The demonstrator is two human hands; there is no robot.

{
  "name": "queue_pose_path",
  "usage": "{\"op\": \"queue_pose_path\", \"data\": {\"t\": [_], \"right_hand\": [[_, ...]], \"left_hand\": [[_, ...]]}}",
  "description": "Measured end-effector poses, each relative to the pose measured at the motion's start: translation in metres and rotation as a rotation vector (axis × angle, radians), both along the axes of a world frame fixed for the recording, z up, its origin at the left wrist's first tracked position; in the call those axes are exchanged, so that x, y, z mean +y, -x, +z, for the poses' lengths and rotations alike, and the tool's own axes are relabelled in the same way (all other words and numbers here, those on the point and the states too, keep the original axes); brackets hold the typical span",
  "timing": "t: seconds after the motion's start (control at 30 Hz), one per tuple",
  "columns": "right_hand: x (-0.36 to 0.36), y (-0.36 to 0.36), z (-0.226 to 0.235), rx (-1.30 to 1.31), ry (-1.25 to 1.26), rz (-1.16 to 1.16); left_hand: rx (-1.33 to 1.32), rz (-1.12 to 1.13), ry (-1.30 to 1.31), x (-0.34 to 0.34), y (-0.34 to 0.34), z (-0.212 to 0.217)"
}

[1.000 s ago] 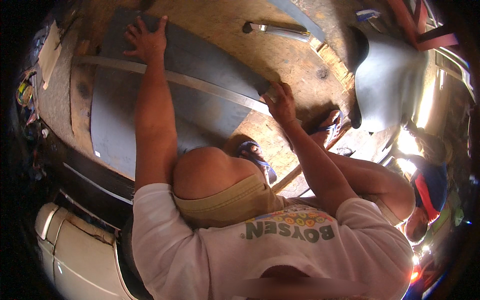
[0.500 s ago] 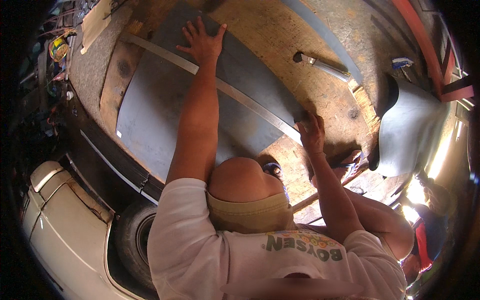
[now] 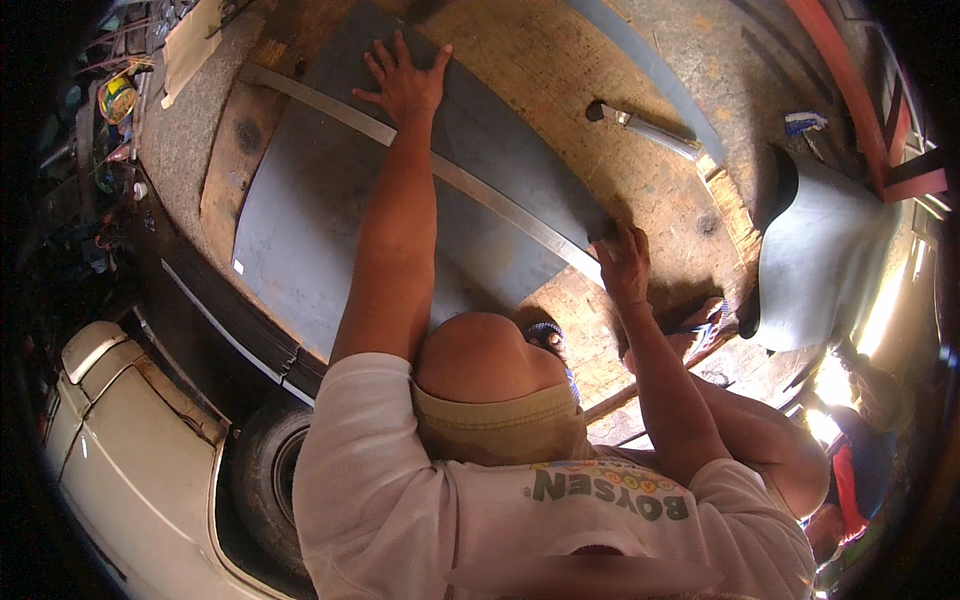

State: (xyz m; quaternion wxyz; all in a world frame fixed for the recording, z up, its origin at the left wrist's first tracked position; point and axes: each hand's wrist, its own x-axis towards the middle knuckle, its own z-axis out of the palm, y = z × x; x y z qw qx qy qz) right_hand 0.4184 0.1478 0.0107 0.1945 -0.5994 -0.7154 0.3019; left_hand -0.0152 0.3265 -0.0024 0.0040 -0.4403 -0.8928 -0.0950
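Observation:
A dark grey metal sheet [image 3: 330, 220] lies on a worn plywood board, and a long straight metal ruler [image 3: 490, 205] crosses it at a slant. My left hand [image 3: 408, 88] is open, its fingers spread flat on the sheet just beyond the ruler; the left forearm passes over the ruler. At the ruler's right end, by the sheet's right edge, is my right hand [image 3: 625, 265]. Its fingers are curled closed with the thumb toward the ruler; what they hold, if anything, is hidden.
A cutter-like tool [image 3: 650, 135] lies on the plywood [image 3: 545, 80], near a narrow grey strip [image 3: 650, 65]. Right of it stands a curved metal sheet [image 3: 820, 255] beside a red frame [image 3: 850, 90]. A pale car panel [image 3: 140, 460] and a tire [image 3: 270, 470] are at lower left.

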Motion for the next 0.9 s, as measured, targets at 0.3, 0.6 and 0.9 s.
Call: {"op": "queue_pose_path", "data": {"t": [0.3,0.6,0.9], "right_hand": [[-0.004,-0.005,-0.002,-0.013,0.012,-0.046],[0.005,0.0,-0.012,0.007,0.056,-0.031],[0.007,0.003,-0.017,0.035,-0.034,-0.036]], "left_hand": [[-0.034,0.0,-0.017,0.003,-0.007,-0.018],[-0.04,-0.03,-0.022,0.007,-0.002,-0.018],[-0.029,-0.071,-0.003,0.008,0.007,-0.025]]}}
